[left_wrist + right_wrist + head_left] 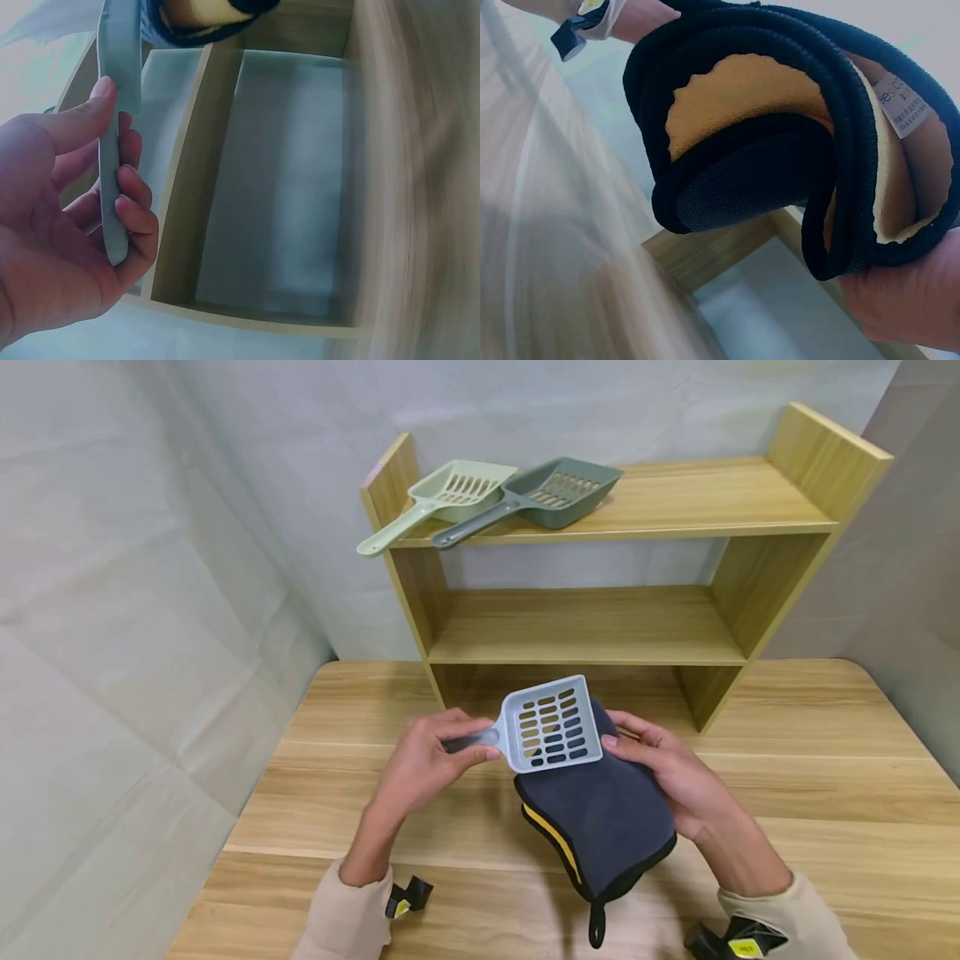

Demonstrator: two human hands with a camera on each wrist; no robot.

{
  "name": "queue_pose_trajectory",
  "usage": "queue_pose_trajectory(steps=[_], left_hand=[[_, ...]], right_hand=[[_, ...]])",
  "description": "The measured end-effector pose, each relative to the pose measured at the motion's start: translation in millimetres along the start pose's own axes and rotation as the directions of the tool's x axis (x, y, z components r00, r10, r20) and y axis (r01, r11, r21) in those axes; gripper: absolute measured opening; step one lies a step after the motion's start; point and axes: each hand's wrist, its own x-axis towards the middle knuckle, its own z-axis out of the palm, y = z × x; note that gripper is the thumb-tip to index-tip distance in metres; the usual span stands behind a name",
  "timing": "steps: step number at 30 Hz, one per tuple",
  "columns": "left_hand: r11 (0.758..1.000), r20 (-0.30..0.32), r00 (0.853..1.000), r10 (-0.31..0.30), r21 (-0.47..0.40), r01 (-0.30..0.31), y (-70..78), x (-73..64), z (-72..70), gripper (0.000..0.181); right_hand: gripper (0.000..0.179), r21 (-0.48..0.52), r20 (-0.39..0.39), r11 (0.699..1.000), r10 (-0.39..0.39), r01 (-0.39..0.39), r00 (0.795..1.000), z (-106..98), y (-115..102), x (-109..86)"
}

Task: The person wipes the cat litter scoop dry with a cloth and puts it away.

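Observation:
My left hand (430, 758) holds a pale grey-blue litter scoop (512, 714) by its handle, thumb on top. In the left wrist view, the fingers curl round the scoop's handle (110, 187). My right hand (678, 777) grips a folded dark navy cloth (611, 827) with black edging, a yellow inner side and a hanging loop. Its thumb lies on the front of the cloth, tip right at the scoop's edge, with the other fingers mostly hidden behind. The slotted scoop head overlaps the cloth's upper part. In the right wrist view, the cloth (742, 176) curls over itself, showing a white label (904, 109).
A wooden shelf unit (588, 650) stands at the back of the wooden table (810, 827). On its top board lie a light green scoop (435, 503) and a dark green scoop (517, 503), handles jutting past the front edge. Pale fabric (150, 652) hangs at left and behind.

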Motion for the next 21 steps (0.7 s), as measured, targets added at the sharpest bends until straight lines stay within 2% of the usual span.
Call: queue_pose_trajectory(steps=[6,10,12,17,21], left_hand=[[1.0,-0.017,1.0,0.005,-0.006,-0.006,0.1,0.3,4.1,0.037],[1.0,-0.018,1.0,0.009,-0.014,-0.01,1.5,0.5,5.2,0.037],[1.0,-0.017,1.0,0.005,-0.018,-0.006,1.9,0.4,4.8,0.038],[1.0,-0.024,1.0,-0.018,0.003,0.018,2.7,0.1,1.5,0.038],[0.999,-0.033,0.999,-0.033,0.037,0.034,2.3,-0.3,-2.4,0.037]], right_hand=[[0.032,-0.036,0.0,0.999,-0.018,0.018,1.0,0.2,9.3,3.6],[0.048,-0.054,-0.005,0.998,-0.01,0.01,1.0,2.5,12.5,5.3],[0.05,-0.052,-0.008,0.999,-0.003,0.003,1.0,3.4,12.8,5.4],[0.035,-0.036,-0.01,0.999,0.001,-0.001,1.0,3.0,8.1,2.7],[0.032,-0.005,-0.002,1.0,0.002,-0.002,1.0,1.1,0.6,-1.0]])
